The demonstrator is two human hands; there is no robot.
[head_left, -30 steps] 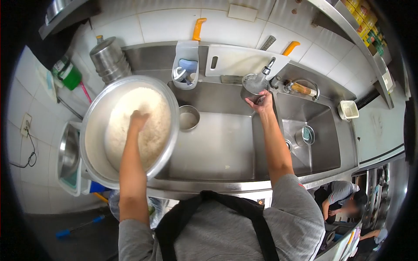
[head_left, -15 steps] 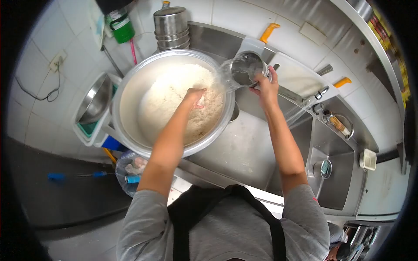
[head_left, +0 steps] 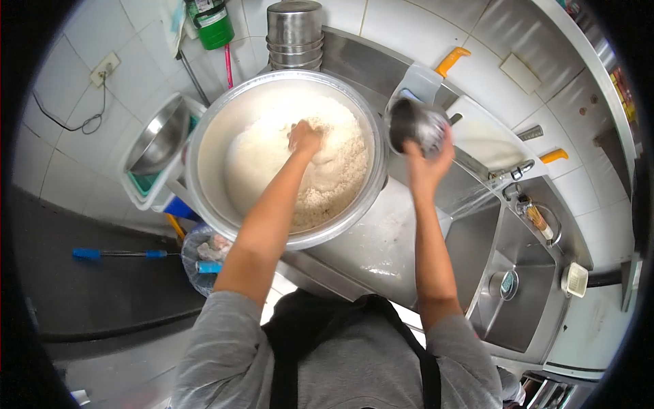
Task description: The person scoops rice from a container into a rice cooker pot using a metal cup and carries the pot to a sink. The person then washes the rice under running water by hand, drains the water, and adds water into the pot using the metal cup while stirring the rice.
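Note:
A big round metal pot (head_left: 202,194) holds a pale, grainy mass (head_left: 334,177) that looks like rice or flour, partly clumped on the right side. My left hand (head_left: 306,138) is down in this mass near the middle, its fingers partly sunk in it and blurred. To the right of the pot's rim, my right hand (head_left: 431,163) grips a shiny steel cup (head_left: 407,123) by its side. The cup is tilted with its mouth toward the pot and is smeared by motion; no stream of water shows leaving it.
Behind the pot stand stacked steel containers (head_left: 294,31). At right, a tap (head_left: 521,168) runs water into the steel sink (head_left: 524,300). Orange-handled tools (head_left: 452,61) lean along the tiled wall. A steel bowl (head_left: 160,136) in a white tub sits left, above a bagged bin (head_left: 197,255).
Water was spilling from the cup over the pot's rim; now the pouring has stopped and the cup has moved back rightward. My left hand has sunk deeper into the grainy mass.

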